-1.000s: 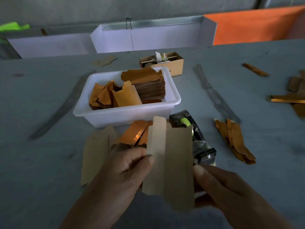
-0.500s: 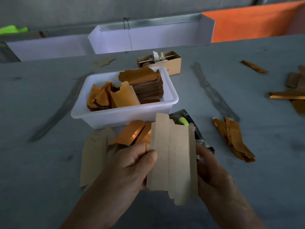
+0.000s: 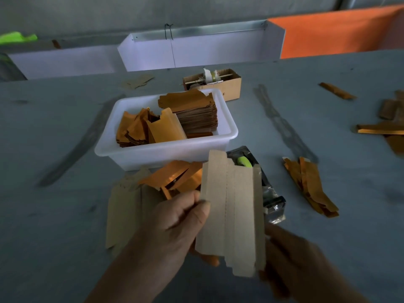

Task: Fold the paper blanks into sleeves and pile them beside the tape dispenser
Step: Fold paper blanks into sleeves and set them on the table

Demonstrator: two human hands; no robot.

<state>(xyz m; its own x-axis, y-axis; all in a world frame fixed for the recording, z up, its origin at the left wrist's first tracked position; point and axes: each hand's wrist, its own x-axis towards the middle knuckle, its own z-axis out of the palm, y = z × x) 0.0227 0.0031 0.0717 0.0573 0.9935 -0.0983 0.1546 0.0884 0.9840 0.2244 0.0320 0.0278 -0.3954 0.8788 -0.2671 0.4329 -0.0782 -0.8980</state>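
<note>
Holding paper blank (image 3: 231,213) upright above near table edge, side panels creased inward, not yet closed into sleeve. Left hand (image 3: 175,228) pinches left panel with thumb on front. Right hand (image 3: 293,254) behind right edge, blurred; grip there cannot tell. Tape dispenser (image 3: 260,182) just behind blank. Finished sleeves (image 3: 310,184) piled to its right. White tub (image 3: 122,147) toward table middle, full of blanks; much work left.
</note>
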